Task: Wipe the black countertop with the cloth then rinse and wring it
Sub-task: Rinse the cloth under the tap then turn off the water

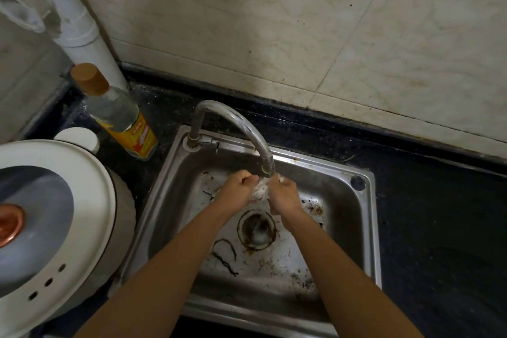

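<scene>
Left hand (238, 186) and right hand (284, 195) are both fisted tight on the cloth (260, 191), at centre frame directly under the tap (267, 164) mouth, above the sink (343, 186). The fingers cover most of the cloth; only a pale bunched strip shows between the fists, running left to right. Water flow is not discernible. Black countertop (439, 214) surrounds the sink.

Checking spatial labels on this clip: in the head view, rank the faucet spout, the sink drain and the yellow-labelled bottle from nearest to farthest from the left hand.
1. Faucet spout: just right of the left hand, above the cloth.
2. Sink drain: in the basin, toward the camera.
3. Yellow-labelled bottle: on the countertop, far left.
</scene>
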